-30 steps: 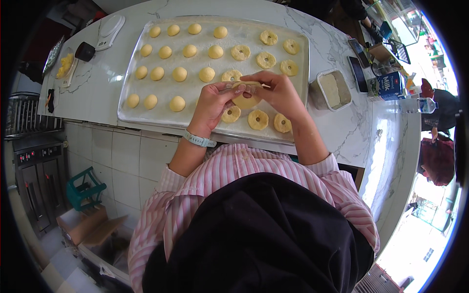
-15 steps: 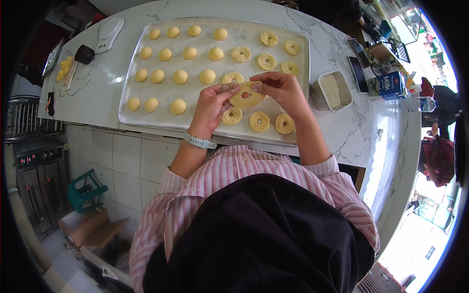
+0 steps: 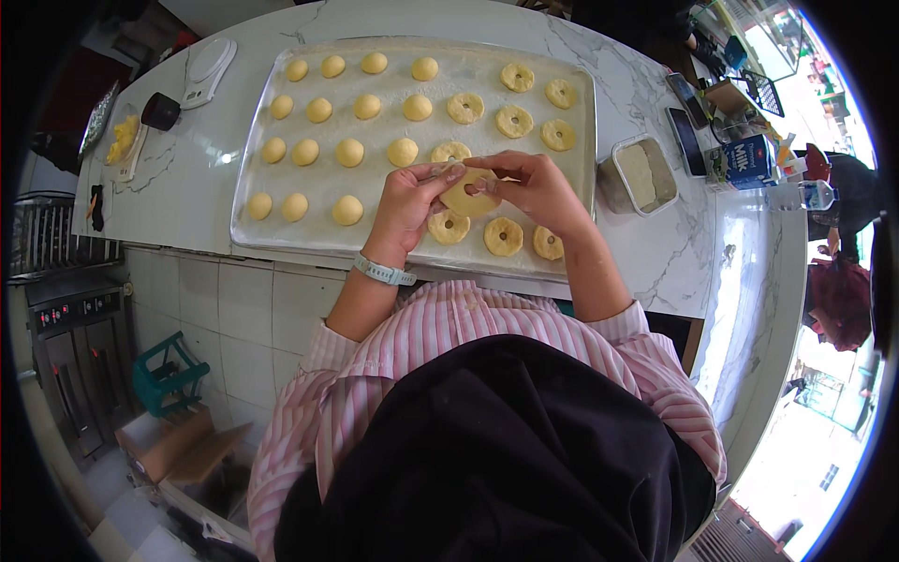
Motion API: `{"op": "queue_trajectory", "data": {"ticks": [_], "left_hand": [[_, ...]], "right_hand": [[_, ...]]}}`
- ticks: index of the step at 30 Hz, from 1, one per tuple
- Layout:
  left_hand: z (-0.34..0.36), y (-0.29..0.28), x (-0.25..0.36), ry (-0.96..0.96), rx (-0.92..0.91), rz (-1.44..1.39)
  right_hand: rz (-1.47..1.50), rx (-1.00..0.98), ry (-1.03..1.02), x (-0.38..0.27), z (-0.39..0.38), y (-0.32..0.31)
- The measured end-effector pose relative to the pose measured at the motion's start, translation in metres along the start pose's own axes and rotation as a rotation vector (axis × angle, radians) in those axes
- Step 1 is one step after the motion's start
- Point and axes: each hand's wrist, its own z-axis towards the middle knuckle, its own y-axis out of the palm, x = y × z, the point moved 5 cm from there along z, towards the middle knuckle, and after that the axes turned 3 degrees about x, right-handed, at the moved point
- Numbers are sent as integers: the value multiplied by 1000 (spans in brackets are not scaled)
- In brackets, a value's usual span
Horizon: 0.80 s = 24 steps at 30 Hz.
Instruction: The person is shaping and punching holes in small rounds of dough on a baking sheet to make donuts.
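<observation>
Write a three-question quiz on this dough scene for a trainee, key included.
1. True or false: the pale wristband is on the right wrist.
2. Which stands just right of the tray? A) teal stool; B) metal tin; C) white scale.
3. What do the left hand and right hand hold together?

Key:
1. False: the pale wristband is on the left wrist.
2. B.
3. A flat dough ring.
</observation>
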Motion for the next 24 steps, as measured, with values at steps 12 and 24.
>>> {"op": "queue_trajectory", "data": {"ticks": [12,24], "left_hand": [[9,-3,3,25,33,65],[6,17,14,68,-158,38]], "right_hand": [[-3,43,40,0,10,-2],[549,-205,292,38,22,14]]}}
